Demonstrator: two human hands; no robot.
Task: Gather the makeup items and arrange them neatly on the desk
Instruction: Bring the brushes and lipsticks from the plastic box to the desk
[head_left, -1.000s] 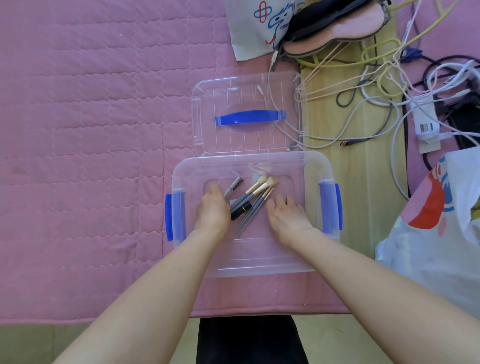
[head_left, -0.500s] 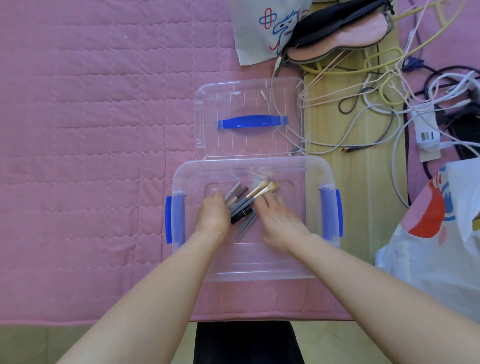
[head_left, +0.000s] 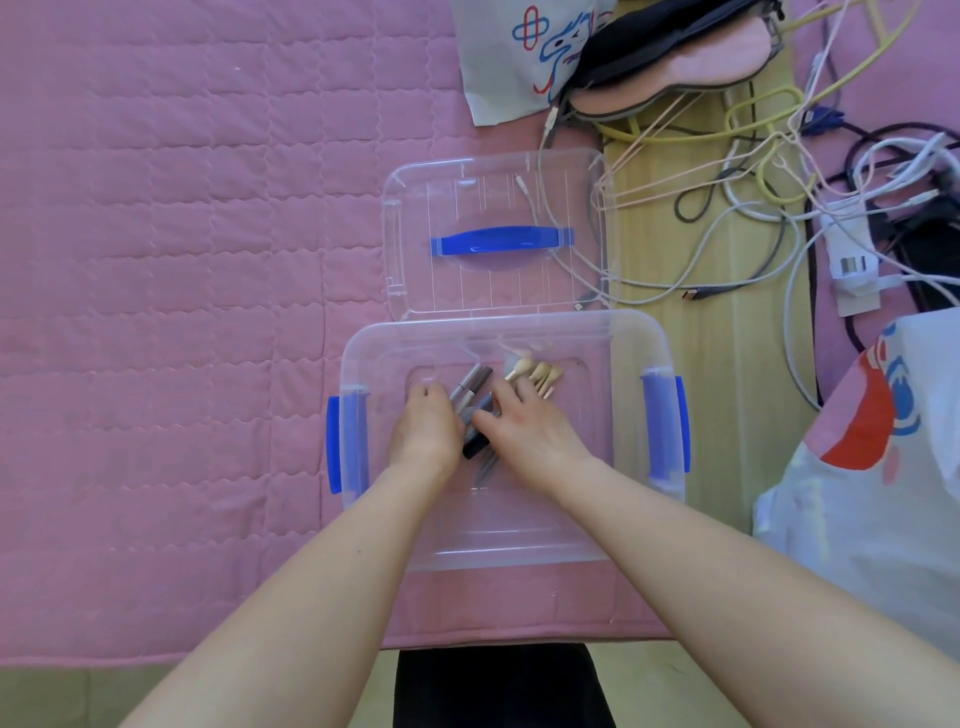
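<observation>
Inside the clear box (head_left: 628, 343), both hands are pressing together a bundle of makeup brushes (head_left: 535, 375) and dark tubes (head_left: 475, 384). The left hand (head_left: 426, 428) and right hand (head_left: 530, 431) are curling around them; their number is unclear. One lid (head_left: 493, 291) is lying behind.

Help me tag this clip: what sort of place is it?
Probably a home room: a pink quilted mat over a wooden surface, tangled charging cables, a sleep mask, and a clear storage box of makeup brushes.
</observation>
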